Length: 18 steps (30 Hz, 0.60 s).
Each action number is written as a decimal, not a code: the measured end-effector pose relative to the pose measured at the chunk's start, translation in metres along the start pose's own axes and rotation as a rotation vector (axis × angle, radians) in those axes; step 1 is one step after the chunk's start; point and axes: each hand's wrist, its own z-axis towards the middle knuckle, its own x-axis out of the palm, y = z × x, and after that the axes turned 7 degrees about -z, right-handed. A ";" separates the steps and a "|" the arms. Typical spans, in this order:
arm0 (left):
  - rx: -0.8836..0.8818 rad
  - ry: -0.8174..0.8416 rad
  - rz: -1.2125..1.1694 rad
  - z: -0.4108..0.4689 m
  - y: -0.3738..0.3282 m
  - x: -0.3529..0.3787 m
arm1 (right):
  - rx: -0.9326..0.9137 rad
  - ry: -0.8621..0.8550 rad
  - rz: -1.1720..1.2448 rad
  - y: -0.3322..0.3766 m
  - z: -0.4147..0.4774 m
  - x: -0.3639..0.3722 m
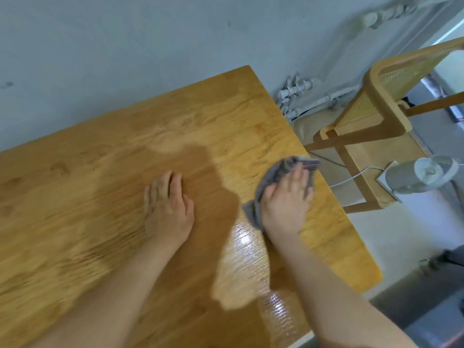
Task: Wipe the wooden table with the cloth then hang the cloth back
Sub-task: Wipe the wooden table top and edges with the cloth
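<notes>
The right hand is pressing the grey cloth flat, fingers spread, near the surface edge beside the chair; the left hand is lying open, farther from the cloth

bright, soft daylight; glare streaks the table near a dark shadow, motion blur and wide-angle bending throughout.

No text, label, brand, number or sign can be read anywhere in this view, because every surface is plain and the picture is also blurred by motion.
</notes>
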 end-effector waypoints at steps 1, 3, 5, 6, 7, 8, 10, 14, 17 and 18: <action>0.008 -0.012 0.003 0.003 0.001 0.001 | -0.100 -0.011 -0.003 0.023 -0.017 0.006; 0.047 -0.021 0.016 0.004 0.006 0.000 | -0.385 0.005 0.003 0.063 -0.055 0.016; 0.062 -0.010 0.019 0.003 0.012 -0.001 | -0.630 0.044 0.052 0.082 -0.076 0.018; 0.052 -0.010 0.022 0.003 0.013 -0.002 | -0.730 0.067 0.078 0.081 -0.072 0.019; 0.040 -0.016 0.032 0.002 0.014 -0.002 | -0.833 0.077 0.074 0.073 -0.061 0.018; 0.034 -0.030 0.041 0.001 0.014 -0.002 | -0.920 0.083 0.050 0.060 -0.044 0.015; 0.036 -0.054 0.051 0.000 0.012 0.001 | -0.920 0.060 0.010 0.026 0.005 0.009; 0.027 -0.049 0.056 0.001 0.011 0.002 | -0.521 0.014 -0.056 -0.027 0.092 -0.007; 0.022 -0.061 0.052 0.004 0.012 0.002 | -0.206 -0.027 -0.019 0.017 0.091 0.000; 0.023 -0.062 0.054 0.003 0.012 0.002 | -0.174 -0.036 0.007 0.043 0.078 0.005</action>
